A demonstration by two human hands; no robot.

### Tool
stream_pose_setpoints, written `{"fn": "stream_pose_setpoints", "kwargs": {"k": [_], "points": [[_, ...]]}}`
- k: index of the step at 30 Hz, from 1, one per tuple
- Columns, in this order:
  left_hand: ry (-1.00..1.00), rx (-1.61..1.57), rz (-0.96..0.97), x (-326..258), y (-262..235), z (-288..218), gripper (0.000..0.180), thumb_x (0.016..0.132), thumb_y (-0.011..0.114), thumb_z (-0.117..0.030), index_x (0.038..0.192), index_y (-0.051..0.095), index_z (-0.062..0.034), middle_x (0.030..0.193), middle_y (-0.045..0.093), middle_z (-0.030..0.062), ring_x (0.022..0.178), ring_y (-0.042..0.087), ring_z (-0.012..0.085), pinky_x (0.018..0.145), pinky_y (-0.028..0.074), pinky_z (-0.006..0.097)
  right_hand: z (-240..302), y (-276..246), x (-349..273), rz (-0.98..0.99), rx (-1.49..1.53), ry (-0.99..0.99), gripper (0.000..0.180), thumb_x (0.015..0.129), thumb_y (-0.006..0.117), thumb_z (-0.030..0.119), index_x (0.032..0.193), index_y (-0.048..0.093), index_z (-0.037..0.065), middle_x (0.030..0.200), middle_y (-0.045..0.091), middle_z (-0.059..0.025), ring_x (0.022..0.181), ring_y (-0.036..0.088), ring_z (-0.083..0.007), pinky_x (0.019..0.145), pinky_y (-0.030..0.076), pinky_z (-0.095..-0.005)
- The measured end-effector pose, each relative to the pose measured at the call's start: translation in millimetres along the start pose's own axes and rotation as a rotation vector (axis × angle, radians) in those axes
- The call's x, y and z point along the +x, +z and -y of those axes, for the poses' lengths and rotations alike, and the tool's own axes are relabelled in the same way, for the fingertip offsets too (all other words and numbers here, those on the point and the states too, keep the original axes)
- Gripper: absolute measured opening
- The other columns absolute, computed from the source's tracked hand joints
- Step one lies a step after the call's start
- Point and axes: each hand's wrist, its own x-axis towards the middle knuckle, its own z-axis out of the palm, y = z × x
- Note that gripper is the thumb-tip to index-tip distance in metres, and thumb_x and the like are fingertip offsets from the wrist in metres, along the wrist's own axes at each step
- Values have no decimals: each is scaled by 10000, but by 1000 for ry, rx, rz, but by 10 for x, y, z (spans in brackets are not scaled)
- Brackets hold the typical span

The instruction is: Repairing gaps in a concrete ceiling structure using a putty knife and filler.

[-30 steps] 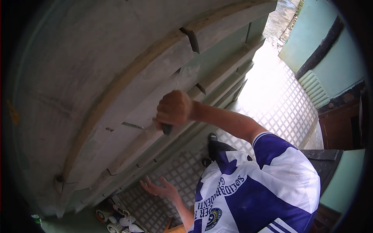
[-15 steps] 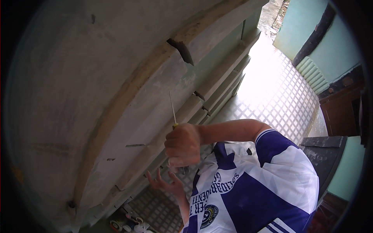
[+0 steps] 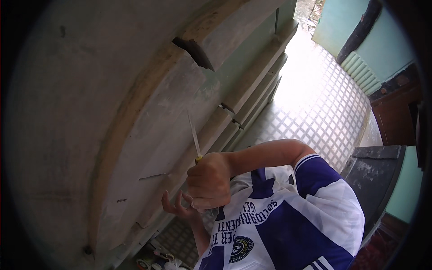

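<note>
My right hand (image 3: 209, 182) is closed in a fist, its arm coming across from the right. It grips a slim, tapering metal blade (image 3: 195, 137) with a bit of yellow at the handle; the rest of the handle is hidden in the fist. The blade points up, in front of a pale, scuffed wall panel (image 3: 157, 121); whether it touches is unclear. Just below and left of the fist, my left hand (image 3: 180, 207) is partly covered by it. Its visible fingers are apart and curved, with nothing seen in them.
A tan edge (image 3: 118, 119) curves along the panel, broken by a dark jagged gap (image 3: 195, 53). Stepped ledges (image 3: 256, 69) stick out beyond it. Rolls of tape (image 3: 144, 264) lie at the bottom. Patterned floor (image 3: 315, 99) and a dark board (image 3: 375, 173) are on the right.
The right fist with the blade is slightly lower and further left. My left hand has risen a little and moved left. The whole view has shifted slightly.
</note>
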Motion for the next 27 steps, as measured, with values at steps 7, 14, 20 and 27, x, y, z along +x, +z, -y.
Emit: {"fn": "stream_pose_setpoints", "kwargs": {"k": [7,14,20,27], "points": [[214,-102,-1,160,-26,189,159,975,583,-248,1046,621,-111,1318,498,187,1246,472,368,990,425,534,-101,96,58,-69,-22,36,316,859,513,44,574,388,96,580,350,3,451,402,-119,415,293,-262],[260,-113,120,175,-195,382,189,969,591,-283,1034,616,-107,1276,541,179,1197,505,365,957,446,521,-150,142,4,36,-206,55,297,848,607,199,624,424,134,589,400,35,470,464,-108,428,338,-272],[303,-215,114,91,-199,565,122,876,591,-55,979,643,-93,1275,563,183,1176,516,359,954,450,508,-217,185,-74,56,-237,61,303,824,608,120,596,408,107,588,370,15,463,439,-116,424,331,-249],[241,-159,126,44,-88,770,124,868,604,-40,960,668,-96,1251,584,170,1153,538,341,935,450,469,-78,107,96,76,-263,45,335,791,676,267,606,427,140,587,391,35,468,462,-105,408,331,-275]]}}
